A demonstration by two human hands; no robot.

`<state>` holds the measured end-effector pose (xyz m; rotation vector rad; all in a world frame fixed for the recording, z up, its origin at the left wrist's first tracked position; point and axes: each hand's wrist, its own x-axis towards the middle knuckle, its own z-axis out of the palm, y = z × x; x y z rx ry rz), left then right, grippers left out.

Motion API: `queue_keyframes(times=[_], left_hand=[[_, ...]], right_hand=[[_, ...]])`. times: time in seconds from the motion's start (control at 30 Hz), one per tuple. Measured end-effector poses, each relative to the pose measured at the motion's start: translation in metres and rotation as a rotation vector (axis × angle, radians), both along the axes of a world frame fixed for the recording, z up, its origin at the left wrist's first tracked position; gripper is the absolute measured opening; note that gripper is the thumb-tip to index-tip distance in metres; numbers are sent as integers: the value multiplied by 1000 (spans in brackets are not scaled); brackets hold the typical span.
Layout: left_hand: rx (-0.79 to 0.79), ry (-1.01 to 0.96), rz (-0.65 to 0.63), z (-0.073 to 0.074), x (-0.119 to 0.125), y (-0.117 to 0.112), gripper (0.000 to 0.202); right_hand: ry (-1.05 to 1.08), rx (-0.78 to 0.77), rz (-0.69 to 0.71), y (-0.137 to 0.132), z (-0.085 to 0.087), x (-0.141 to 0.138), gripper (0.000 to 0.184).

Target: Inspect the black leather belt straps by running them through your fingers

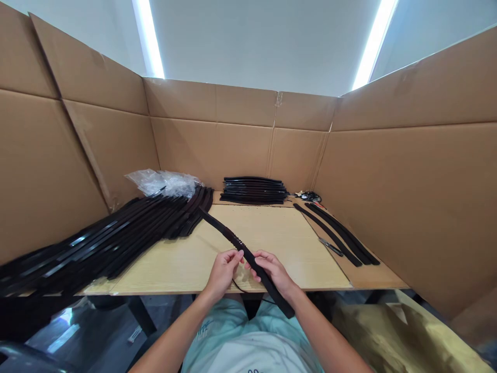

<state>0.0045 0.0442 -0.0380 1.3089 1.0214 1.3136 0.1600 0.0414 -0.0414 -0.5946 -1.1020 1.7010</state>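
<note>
A long, slightly curved black strip (272, 291) slants across in front of me, its far end over the table and its near end above my lap. Along its middle is a row of small ridges, which look like turns of cord; I cannot make them out surely. My right hand (275, 270) is closed round the strip just below the ridges. My left hand (226, 269) is closed in a pinch at the strip's left edge. A thin black cord (237, 288) hangs from below the left fingers towards my lap; the pinched part is hidden.
A large spread of black strips (128, 233) covers the table's left side, with clear plastic bags (165, 182) behind. More strips (253, 190) are stacked at the back. On the right lie several strips (330, 233), scissors (331, 247) and tangled cords (309, 196). Cardboard walls (240, 145) surround the table (163, 269).
</note>
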Motion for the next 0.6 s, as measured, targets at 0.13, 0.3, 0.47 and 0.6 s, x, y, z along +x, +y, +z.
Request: queue_keyframes(times=[0.13,0.3,0.47,0.6], left_hand=[[-16,-28,-47,2,0,-1,49],[-23,-18,-68,4,1,-3,49],[-15,19,-84,4,1,-3,48],[5,18,-56,3,1,-3,46]], right_hand=[[-59,27,43,-2,-1,0,40],[-102,6,53,-1,-5,1,36],[-105,51,57,-2,-3,0,44],[-88,-18,55,-2,0,-1,37]])
